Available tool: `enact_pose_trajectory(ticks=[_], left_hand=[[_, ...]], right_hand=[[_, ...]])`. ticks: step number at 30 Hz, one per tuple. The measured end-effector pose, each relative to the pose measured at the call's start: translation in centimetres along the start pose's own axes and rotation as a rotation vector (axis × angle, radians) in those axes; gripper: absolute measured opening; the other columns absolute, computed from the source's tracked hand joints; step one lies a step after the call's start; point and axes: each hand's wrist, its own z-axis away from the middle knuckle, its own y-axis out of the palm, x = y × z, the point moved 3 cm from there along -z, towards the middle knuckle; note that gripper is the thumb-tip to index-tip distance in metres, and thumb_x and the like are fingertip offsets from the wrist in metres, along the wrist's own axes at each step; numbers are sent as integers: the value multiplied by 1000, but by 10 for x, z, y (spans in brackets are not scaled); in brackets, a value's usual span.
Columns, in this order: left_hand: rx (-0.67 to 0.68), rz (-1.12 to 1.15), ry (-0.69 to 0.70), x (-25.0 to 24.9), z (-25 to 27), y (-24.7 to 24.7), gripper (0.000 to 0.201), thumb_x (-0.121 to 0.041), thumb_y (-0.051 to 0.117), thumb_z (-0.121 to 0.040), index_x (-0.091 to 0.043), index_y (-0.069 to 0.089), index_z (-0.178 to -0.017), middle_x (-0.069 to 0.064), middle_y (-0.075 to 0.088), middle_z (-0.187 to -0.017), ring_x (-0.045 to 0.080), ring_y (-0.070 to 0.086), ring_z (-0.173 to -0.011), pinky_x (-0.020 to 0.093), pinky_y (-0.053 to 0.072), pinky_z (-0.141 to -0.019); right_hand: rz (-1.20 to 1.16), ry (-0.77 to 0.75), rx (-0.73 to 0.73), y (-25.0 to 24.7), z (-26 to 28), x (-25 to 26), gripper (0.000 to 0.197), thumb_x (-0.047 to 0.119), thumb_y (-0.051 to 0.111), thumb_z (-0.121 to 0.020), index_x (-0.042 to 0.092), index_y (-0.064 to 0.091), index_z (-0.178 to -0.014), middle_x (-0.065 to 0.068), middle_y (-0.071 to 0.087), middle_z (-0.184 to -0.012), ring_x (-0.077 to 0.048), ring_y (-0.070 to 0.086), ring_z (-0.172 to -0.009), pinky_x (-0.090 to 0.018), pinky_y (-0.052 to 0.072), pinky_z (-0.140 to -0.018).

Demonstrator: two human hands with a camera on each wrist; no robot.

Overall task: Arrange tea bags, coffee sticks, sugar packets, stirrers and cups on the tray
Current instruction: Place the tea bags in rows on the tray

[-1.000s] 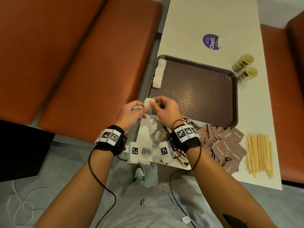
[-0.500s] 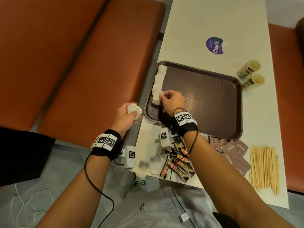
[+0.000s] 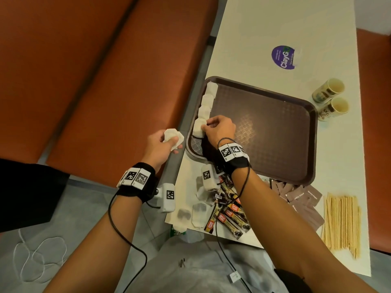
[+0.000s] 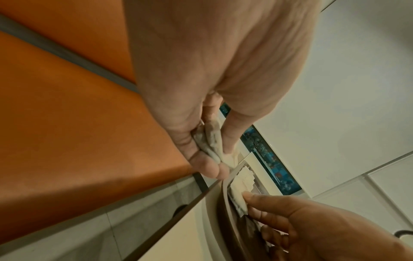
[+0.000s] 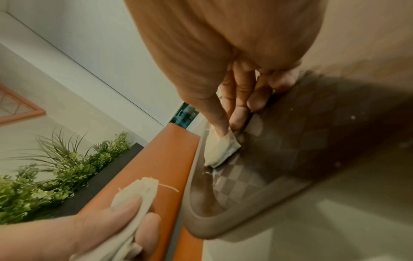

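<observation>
The right hand (image 3: 220, 130) pinches a fourth tea bag (image 3: 199, 128) into the tray's (image 3: 296, 172) left-edge row, the left hand (image 3: 161, 142) clutches spare bags (image 3: 173, 137), likely next.

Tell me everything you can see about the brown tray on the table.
The brown tray is rectangular with rounded corners and a raised rim, and looks like plastic with a checkered, textured floor. It lies flat on the pale table. Four white tea bags stand in a row along its left rim. The right hand pinches the nearest one in that row. The rest of the floor is bare.
</observation>
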Motion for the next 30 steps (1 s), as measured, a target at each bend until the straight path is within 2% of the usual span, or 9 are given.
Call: enact_pose_trajectory(ticks=[4,7,10,12,15,18,21,26,30], left_hand=[[-14,9,-1,1,-1,-1,22,-5,67,-99,-4,68,-121,13,75,-109,16,75,-80,35,63,-77],[-7,14,-2,0,0,-1,12,-10,73,-96,-11,71,-108,17,75,-111,25,73,-87,43,61,-80],[23,24,0,-2,1,3,10,-12,75,-95,-17,71,-102,15,76,-110,25,71,-88,35,59,-70],[45,30,-6,-3,2,6,13,-13,76,-94,-14,71,-106,14,77,-109,25,72,-88,31,58,-66],[79,38,-4,-4,6,10,23,-13,77,-93,-4,70,-113,15,77,-103,24,71,-82,30,57,-62],[107,22,4,-4,10,13,23,-15,76,-94,-3,69,-113,14,75,-98,22,69,-77,29,55,-60],[133,-12,-6,-3,14,11,21,-18,71,-98,-7,69,-115,17,76,-103,21,71,-79,29,53,-59],[131,-28,-9,1,20,5,17,-20,73,-97,-11,71,-111,13,77,-102,21,73,-81,27,51,-59],[114,8,-11,5,23,5,28,-20,75,-95,-4,69,-117,14,77,-104,20,72,-79,28,52,-60]], right_hand=[[-38,-12,-34,-4,5,3,14,25,79,-81,27,65,-83,5,69,-81,-1,62,-69,-9,43,-61],[-74,-90,-57,-10,14,5,7,21,72,-86,25,67,-84,6,68,-81,-3,63,-71,-16,53,-71],[-93,-173,12,-12,32,9,5,19,69,-88,23,72,-86,7,70,-80,-2,62,-71,-13,52,-73],[-119,-194,105,-9,47,10,5,27,71,-90,23,74,-90,7,71,-82,-2,62,-72,-11,49,-69],[-146,-209,227,-2,63,7,15,37,71,-91,23,75,-93,5,71,-84,-6,64,-75,-16,52,-70],[-178,-217,237,0,68,4,12,32,72,-92,20,74,-90,4,70,-81,-10,66,-75,-27,57,-75],[-212,-205,209,-2,68,3,11,30,72,-92,20,72,-88,-2,74,-83,-21,72,-80,-40,61,-80],[-256,-188,169,-5,71,1,15,37,72,-91,23,74,-94,2,73,-80,-22,71,-78,-41,61,-78],[-287,-124,268,5,78,-8,16,32,73,-90,19,72,-100,-3,76,-85,-24,74,-82,-47,61,-81]])
